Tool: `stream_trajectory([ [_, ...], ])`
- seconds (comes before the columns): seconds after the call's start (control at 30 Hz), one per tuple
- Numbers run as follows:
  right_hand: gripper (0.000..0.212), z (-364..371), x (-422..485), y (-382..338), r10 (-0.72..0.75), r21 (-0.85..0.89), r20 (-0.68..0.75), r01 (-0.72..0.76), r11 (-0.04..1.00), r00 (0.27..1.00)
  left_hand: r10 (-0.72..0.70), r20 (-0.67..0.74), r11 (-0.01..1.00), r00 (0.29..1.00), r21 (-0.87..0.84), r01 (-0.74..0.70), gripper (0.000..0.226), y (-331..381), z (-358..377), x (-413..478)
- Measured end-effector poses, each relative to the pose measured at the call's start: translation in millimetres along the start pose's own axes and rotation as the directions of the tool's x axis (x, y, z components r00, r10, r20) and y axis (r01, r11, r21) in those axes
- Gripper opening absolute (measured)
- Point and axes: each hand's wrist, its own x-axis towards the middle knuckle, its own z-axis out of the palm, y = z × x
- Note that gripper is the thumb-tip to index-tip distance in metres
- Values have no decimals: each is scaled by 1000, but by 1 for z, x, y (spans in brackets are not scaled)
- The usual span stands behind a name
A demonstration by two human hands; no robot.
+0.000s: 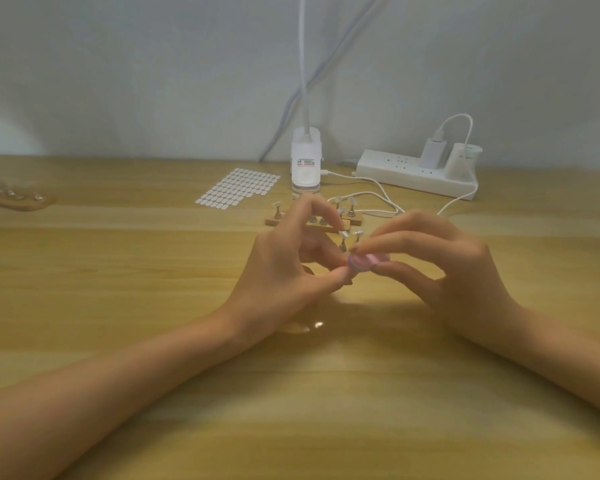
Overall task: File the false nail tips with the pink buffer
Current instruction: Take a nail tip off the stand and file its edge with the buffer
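Observation:
The pink buffer [367,262] is a small pink block held above the table between the thumb and fingers of my right hand [440,268]. My left hand [288,265] is curled close to its left end, thumb touching the buffer and index finger bent over a false nail tip [344,234] on a small metal stand. Whether the left fingers pinch that tip is unclear. More nail tips on stands [351,202] sit on wooden holder bars [274,221] just behind my hands.
A sheet of white adhesive tabs [238,187] lies behind left. A white clip lamp base [305,161], power strip [416,176] with plugs and white cables [378,199] stand at the back. Another wooden holder [14,199] is at far left.

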Motion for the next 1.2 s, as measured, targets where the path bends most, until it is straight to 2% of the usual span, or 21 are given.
stream_trajectory([
  [0.07, 19, -1, 0, 0, 30, 0, -7, -30, 1000, 1000, -9, 4, 1000, 1000, -1, 9, 40, 0, 0, 0],
  [0.17, 17, 2, -1, -2, -43, -4, 18, 43, 999, 999, 2, 8, 1000, 1000, 28, -2, 41, 2, 0, 0],
  [0.3, 19, 0, -1, 1, 19, -2, 0, -19, 1000, 1000, -12, 10, 1000, 1000, 5, 12, 40, 1, 0, 0],
  [0.4, 15, 1, -2, 0, -50, -22, 30, 51, 998, 998, 5, 24, 1000, 1000, 16, -6, 43, 2, 1, 1],
  [0.53, 17, 0, -1, 2, 14, -8, 3, -14, 1000, 1000, -4, 34, 1000, 999, -31, 5, 40, -1, 1, 1],
  [0.63, 15, 1, -1, 0, -47, -10, 20, 47, 999, 999, 8, 48, 999, 999, -35, -7, 41, -3, 1, 2],
  [0.73, 17, 0, 0, 1, 17, 14, 8, -17, 1000, 1000, 2, 50, 999, 999, -43, 0, 41, -5, 1, 2],
  [0.83, 15, 2, -1, 0, -40, -5, 28, 40, 999, 999, 13, 61, 998, 998, -58, -9, 41, -4, 1, 2],
  [0.97, 16, 0, 0, 1, 28, 16, 5, -28, 999, 1000, -11, 58, 997, 998, -82, 15, 41, -6, 1, 3],
  [1.07, 14, 3, 1, 1, -29, 16, 22, 29, 999, 999, -3, 68, 997, 998, -78, 8, 42, -5, 2, 3],
  [1.2, 17, -2, 2, 5, 84, 46, -17, -84, 995, 996, -18, 56, 996, 998, -83, 22, 43, -4, 1, 4],
])
